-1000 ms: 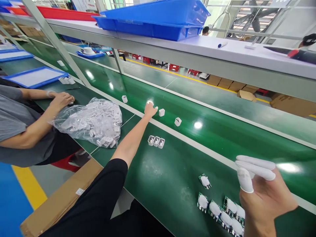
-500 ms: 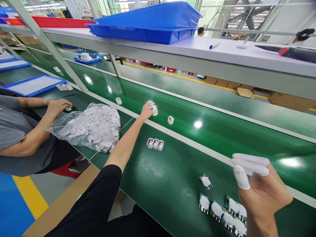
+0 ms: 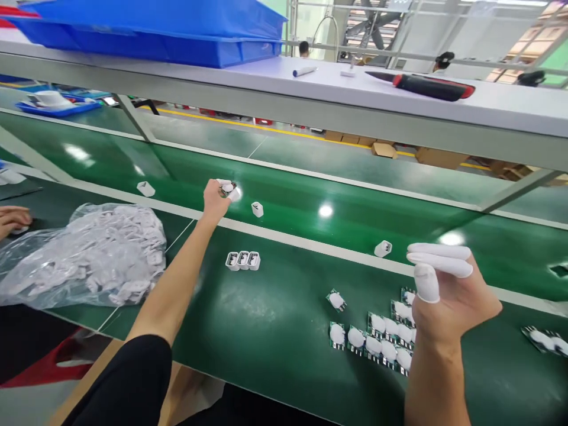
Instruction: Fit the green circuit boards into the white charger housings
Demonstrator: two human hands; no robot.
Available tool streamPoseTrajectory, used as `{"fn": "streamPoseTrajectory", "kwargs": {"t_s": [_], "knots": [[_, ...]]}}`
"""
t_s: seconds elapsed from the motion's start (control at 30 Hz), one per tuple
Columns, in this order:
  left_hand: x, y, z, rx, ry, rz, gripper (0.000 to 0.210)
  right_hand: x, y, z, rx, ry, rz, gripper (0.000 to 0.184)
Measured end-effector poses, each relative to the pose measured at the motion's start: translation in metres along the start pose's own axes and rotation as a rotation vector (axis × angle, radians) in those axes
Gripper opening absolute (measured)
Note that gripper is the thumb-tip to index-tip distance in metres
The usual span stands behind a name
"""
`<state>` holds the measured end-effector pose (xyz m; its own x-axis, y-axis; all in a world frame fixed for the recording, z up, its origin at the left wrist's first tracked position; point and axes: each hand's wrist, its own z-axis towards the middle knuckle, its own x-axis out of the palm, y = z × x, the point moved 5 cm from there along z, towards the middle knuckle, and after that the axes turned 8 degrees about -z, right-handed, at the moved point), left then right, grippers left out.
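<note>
Over the green conveyor belt (image 3: pixel 293 220), my left hand (image 3: pixel 215 199) reaches out with its fingers pinched on a small circuit board (image 3: pixel 228 188) bearing a white round pad. A white plastic housing lies right under or against that board; whether the board sits inside it I cannot tell. My right hand (image 3: pixel 448 284), with white finger cots on, hovers at the right. Its thumb and fingers are stretched forward, and nothing shows between them. Below and left of it lie several circuit boards (image 3: pixel 373 345) with white pads. Three white housings (image 3: pixel 242 260) stand in a row on the bench.
Single housings ride the belt: one (image 3: pixel 257 209), another (image 3: pixel 145 189), a third (image 3: pixel 383 248). A clear bag of white parts (image 3: pixel 110 254) lies left, beside a co-worker's hand (image 3: pixel 13 220). Above runs a shelf (image 3: pixel 337 89) with blue trays (image 3: pixel 177 44) and a red-black tool (image 3: pixel 430 87).
My view has turned right, so the bench and shelf appear further left. My left hand stays pinched on the board. The right hand keeps its shape. More boards and another housing have come into view.
</note>
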<state>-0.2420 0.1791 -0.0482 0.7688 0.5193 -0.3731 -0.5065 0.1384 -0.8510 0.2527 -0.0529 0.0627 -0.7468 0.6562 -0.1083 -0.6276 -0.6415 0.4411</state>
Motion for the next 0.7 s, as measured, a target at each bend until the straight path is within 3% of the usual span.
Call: {"fn": "streamPoseTrajectory", "kwargs": {"t_s": [0.1, 0.23, 0.33, 0.43, 0.57, 0.7], "knots": [[0.012, -0.069, -0.037, 0.318, 0.214, -0.144, 0.034, 0.004, 0.002, 0.000, 0.008, 0.085, -0.017, 0.008], [0.036, -0.177, -0.135, 0.716, 0.613, -0.238, 0.031, 0.032, 0.018, -0.018, -0.010, 0.413, -0.068, 0.032], [0.050, -0.225, -0.191, 0.776, 0.778, -0.320, 0.025, 0.049, 0.029, -0.031, -0.061, 0.581, -0.074, 0.060], [0.059, -0.238, -0.214, 0.734, 0.840, -0.377, 0.026, 0.051, 0.028, -0.032, -0.027, 0.640, -0.039, 0.063], [0.067, -0.229, -0.218, 0.638, 0.936, -0.440, 0.055, 0.045, 0.021, -0.029, 0.017, 0.695, -0.056, 0.050], [0.069, -0.219, -0.218, 0.628, 0.917, -0.459, 0.076, 0.045, 0.020, -0.031, -0.027, 0.765, -0.110, 0.061]]}}
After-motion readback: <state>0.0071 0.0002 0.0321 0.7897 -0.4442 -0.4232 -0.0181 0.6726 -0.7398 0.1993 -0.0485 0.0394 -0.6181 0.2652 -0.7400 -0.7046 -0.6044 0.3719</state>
